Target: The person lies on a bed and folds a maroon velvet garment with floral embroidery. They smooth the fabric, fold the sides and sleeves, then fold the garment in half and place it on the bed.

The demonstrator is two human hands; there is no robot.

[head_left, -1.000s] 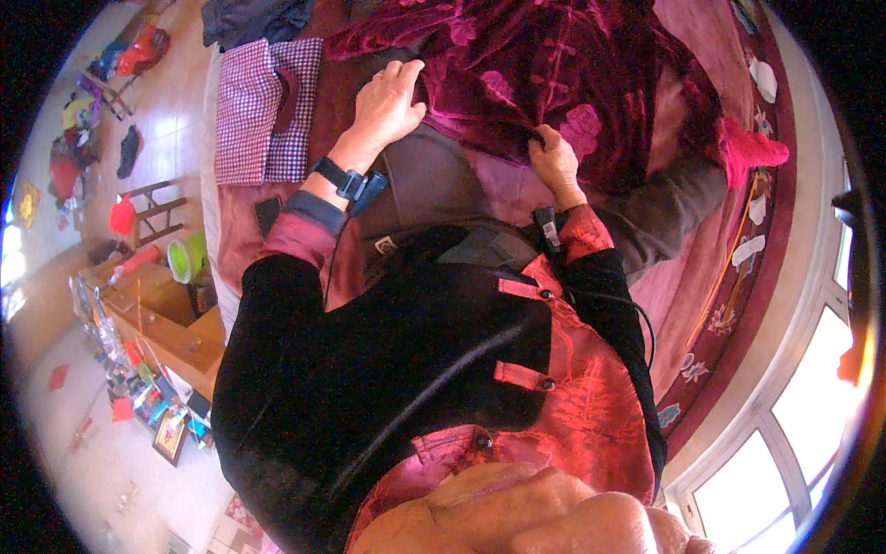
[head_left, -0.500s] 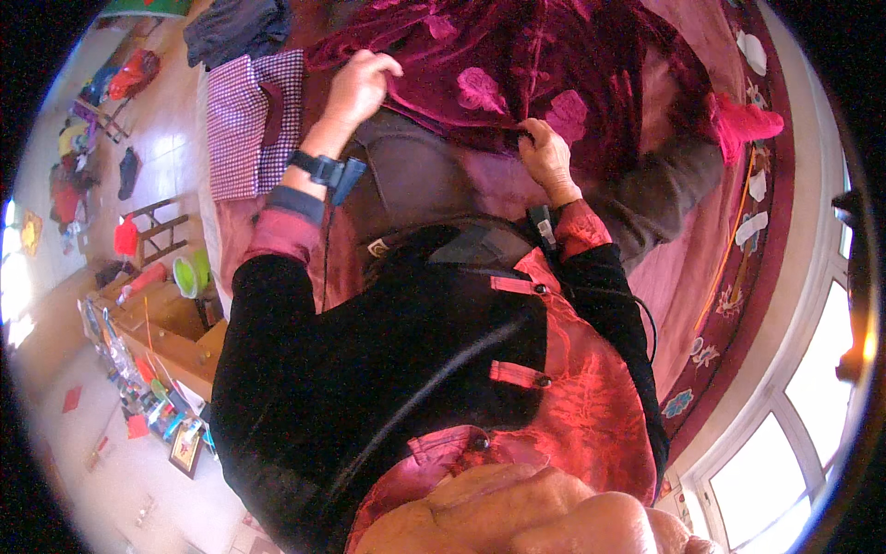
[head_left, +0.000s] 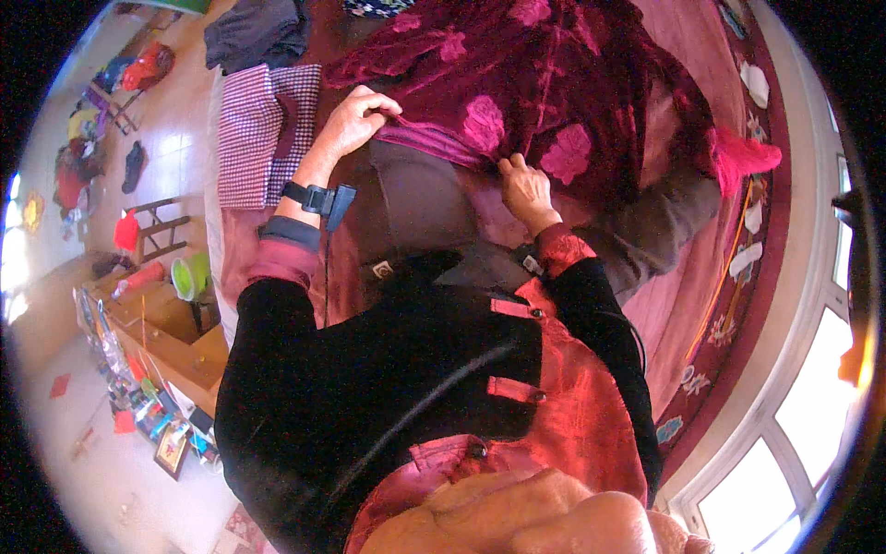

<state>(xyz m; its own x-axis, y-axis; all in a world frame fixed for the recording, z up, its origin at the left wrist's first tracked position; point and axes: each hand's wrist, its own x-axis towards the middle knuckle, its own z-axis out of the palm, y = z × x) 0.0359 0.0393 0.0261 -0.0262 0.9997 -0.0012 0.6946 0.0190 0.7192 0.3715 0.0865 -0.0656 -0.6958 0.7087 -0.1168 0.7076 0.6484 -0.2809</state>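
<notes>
While the left hand (head_left: pixel 355 122) has its grip pinched on the magenta velvet garment (head_left: pixel 604 97), the right hand (head_left: pixel 529 192) is clamped there too (same near edge, further right); it's spread over the pink bed (head_left: pixel 678 268).

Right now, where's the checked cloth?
In the head view, the checked cloth lies upper left, below the grey clothes and left of the purple garment.

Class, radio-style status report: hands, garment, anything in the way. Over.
Right hand gripping near edge of purple garment; left hand at same edge, grip unclear. Garment spread out. Brown clothing partly beneath; nothing seen blocking either hand.
</notes>
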